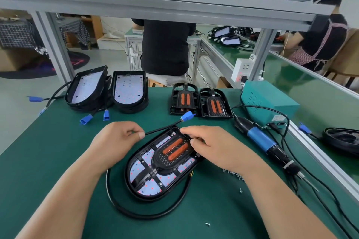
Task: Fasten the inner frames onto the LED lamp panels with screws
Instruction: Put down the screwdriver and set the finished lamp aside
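Note:
A black LED lamp panel (147, 178) lies on the green mat in front of me, with a black inner frame (171, 159) carrying two orange strips set inside it. My left hand (116, 141) pinches the panel's black cable (165, 128) near the far rim. My right hand (209, 145) rests on the far end of the inner frame, fingers curled over its edge. The cable ends in a blue connector (187, 116). Loose screws (235, 174) lie by my right wrist. An electric screwdriver (262, 139) with a blue grip lies to the right.
Two stacked lamp panels (87, 89) (130, 91) with blue plugs stand at the far left. Two spare inner frames (183, 99) (215, 105) sit at the far middle. A teal power unit (268, 101) stands at right. One screw (207, 224) lies near me. People sit at benches beyond.

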The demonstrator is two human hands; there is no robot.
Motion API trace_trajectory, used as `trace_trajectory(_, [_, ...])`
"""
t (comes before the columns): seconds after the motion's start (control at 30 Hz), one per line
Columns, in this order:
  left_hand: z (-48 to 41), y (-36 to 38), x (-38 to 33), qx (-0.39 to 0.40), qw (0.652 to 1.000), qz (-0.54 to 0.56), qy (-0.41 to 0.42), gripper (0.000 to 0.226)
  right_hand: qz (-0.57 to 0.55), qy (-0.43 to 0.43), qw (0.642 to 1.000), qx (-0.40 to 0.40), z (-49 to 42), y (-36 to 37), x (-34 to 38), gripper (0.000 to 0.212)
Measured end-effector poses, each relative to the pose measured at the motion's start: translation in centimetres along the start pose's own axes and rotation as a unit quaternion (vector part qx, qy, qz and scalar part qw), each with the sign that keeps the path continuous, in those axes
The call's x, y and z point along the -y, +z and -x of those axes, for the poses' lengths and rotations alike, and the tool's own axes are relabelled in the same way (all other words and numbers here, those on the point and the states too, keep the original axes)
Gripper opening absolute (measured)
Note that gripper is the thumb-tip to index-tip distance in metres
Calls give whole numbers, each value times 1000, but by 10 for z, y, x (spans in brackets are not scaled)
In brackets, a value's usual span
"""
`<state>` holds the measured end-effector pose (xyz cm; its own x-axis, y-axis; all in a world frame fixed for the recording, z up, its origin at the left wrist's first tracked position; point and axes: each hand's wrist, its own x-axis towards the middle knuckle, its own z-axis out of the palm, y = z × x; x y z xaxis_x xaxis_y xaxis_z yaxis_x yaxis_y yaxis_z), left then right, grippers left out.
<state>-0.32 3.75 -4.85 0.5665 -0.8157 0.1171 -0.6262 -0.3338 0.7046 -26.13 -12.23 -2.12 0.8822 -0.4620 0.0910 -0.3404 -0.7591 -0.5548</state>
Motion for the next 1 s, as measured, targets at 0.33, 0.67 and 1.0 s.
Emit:
trace_trajectory(0.33, [5, 6, -18, 147, 989, -7, 17, 68, 17, -9, 999, -38, -8, 8, -2, 33])
trace_trajectory(0.67, [6, 13, -13, 80, 996, -37, 32, 41, -47, 52, 994, 87, 3, -12, -7, 63])
trace_trajectory(1.0, [1, 13, -4, 42, 998, -1, 53, 47, 24, 48, 996, 73, -1, -10, -4, 41])
